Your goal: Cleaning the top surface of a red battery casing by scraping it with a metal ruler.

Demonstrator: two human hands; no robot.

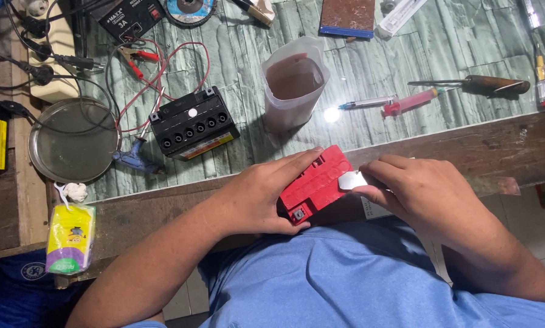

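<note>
Left hand clamps red rectangular plastic battery, long axis diagonal; right hand pinches flat metal blade against battery's right edge.

Black battery, plastic jug, perhaps syringes.
</note>
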